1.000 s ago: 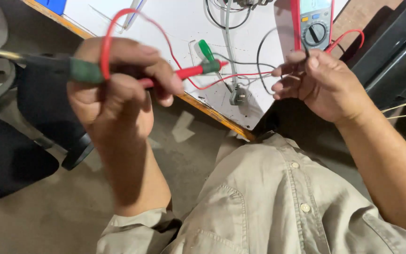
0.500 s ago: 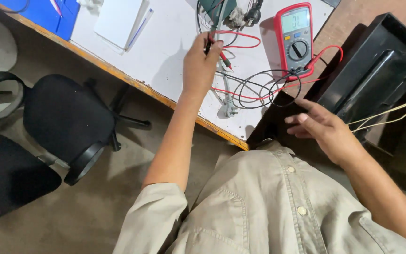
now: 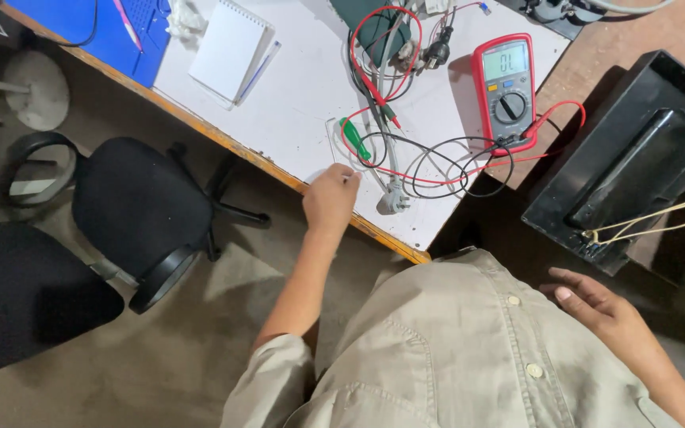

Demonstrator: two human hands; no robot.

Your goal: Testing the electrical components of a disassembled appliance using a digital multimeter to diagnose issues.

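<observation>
Hands: left (image 3: 331,198) at table (image 3: 295,103) edge, one multimeter (image 3: 506,89) nearby.

A green-handled test probe (image 3: 356,139) lies slanted on the white tabletop just above centre frame, beside a grey mains plug (image 3: 394,198) on its cord, both amid looped red and black leads near the table's front edge.

- Our left hand (image 3: 329,200) rests at the edge of the white tabletop (image 3: 295,95).
- Just beside it lie a green probe (image 3: 355,139) and tangled wires (image 3: 445,162).
- Our right hand (image 3: 600,305) stays low, open.
</observation>
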